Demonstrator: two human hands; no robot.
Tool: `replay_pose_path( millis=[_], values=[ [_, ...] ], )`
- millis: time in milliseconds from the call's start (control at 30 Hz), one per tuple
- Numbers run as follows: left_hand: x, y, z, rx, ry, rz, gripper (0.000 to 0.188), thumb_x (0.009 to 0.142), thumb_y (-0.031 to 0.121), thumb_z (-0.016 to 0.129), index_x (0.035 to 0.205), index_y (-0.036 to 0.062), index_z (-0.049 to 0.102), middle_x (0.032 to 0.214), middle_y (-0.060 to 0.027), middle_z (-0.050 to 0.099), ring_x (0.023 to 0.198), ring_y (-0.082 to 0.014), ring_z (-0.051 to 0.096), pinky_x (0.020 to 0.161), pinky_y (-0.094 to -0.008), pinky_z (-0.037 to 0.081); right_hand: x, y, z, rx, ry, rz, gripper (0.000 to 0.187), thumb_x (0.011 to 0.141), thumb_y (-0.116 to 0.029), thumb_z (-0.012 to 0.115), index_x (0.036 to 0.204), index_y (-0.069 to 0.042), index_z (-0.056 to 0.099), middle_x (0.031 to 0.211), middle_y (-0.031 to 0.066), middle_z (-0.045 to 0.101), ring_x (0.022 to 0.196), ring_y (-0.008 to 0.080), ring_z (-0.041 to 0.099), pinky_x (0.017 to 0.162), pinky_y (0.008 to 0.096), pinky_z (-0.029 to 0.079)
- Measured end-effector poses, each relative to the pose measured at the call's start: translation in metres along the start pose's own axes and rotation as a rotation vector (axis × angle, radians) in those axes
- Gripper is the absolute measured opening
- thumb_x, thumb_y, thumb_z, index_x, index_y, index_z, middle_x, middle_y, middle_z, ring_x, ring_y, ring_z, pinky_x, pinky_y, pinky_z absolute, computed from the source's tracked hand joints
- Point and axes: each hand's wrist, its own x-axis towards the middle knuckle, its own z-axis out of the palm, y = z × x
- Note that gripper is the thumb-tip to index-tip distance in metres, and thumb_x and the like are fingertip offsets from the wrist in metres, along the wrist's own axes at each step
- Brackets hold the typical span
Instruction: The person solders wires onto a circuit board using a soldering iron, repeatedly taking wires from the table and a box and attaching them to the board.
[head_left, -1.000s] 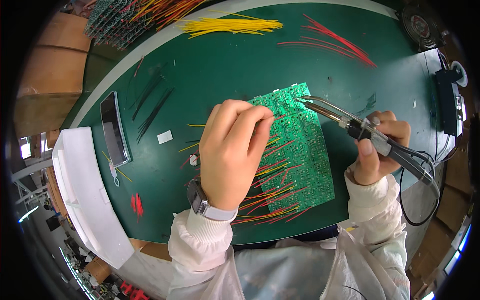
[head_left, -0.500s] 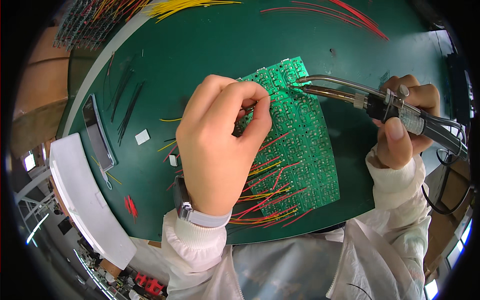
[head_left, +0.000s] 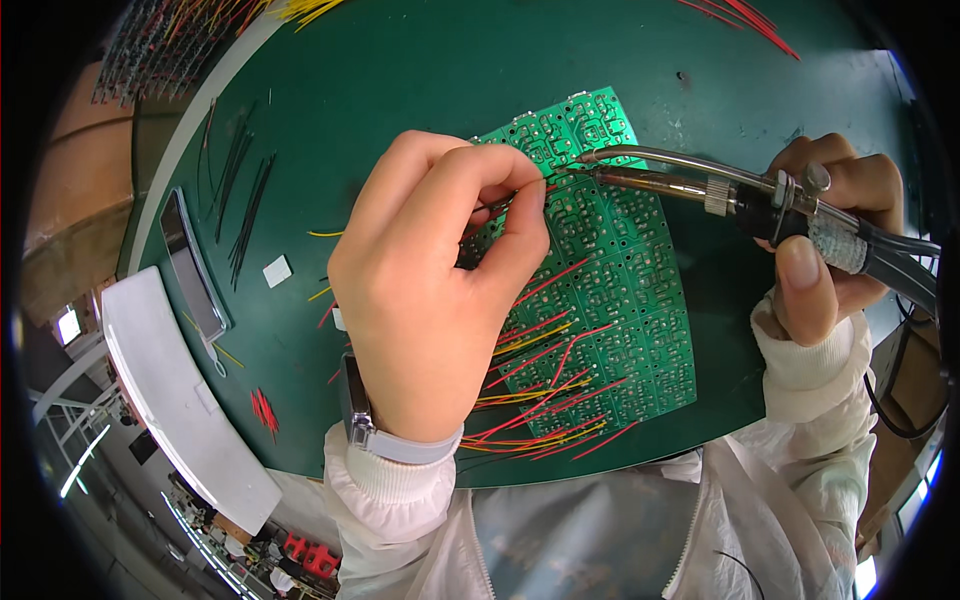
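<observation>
A green circuit board panel (head_left: 640, 290) lies on the table in front of me, its face covered with solder points. My left hand (head_left: 430, 250) is over its left side, thumb and forefinger pinched on a thin wire (head_left: 551, 188) with a reddish end showing past the fingertips. In my right hand (head_left: 835, 220) is a soldering iron (head_left: 690, 188) with a curved metal feed tube clamped above it. The iron's tip and the tube's end meet close to the wire's end, over the upper part of the panel. Whether the tip touches the board I cannot tell.
Red and yellow wires (head_left: 545, 395) stick out over the panel's lower left. A phone (head_left: 193, 265), black wires (head_left: 250, 220), a white square piece (head_left: 277, 271) and short red wires (head_left: 264, 412) lie at left. Longer red wires (head_left: 750, 25) lie at the back.
The soldering iron's tip has moved left and down across the panel, closer to my left fingertips. My left hand keeps its pinch. The whole view has shifted slightly.
</observation>
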Motion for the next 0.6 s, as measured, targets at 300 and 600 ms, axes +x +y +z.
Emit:
replay_pose_path(
  millis=[300, 600],
  values=[
    [-0.0007, 0.0005, 0.0001, 0.017, 0.0, 0.007, 0.015, 0.069, -0.012, 0.062, 0.08, -0.0017, 0.059, 0.076, -0.0038, 0.056, 0.063, -0.0093, 0.051, 0.058, -0.0206, 0.042, 0.0005, 0.0009, -0.0008, -0.013, -0.032, -0.026, 0.041, 0.071, -0.029, 0.069, 0.089, -0.003, 0.044, 0.068, 0.0096, 0.046, 0.051, 0.0104, 0.043, 0.042, 0.0206, 0.034],
    [-0.001, 0.0006, 0.0019, 0.039, 0.016, 0.025, 0.015, 0.068, -0.011, 0.062, 0.079, -0.0011, 0.058, 0.074, -0.0038, 0.056, 0.062, -0.0105, 0.051, 0.057, -0.0213, 0.042, 0.0003, -0.0012, -0.0041, -0.021, -0.079, -0.025, 0.041, 0.071, -0.029, 0.07, 0.09, -0.003, 0.045, 0.07, 0.0114, 0.048, 0.053, 0.0112, 0.045, 0.043, 0.0206, 0.035]
  ],
)
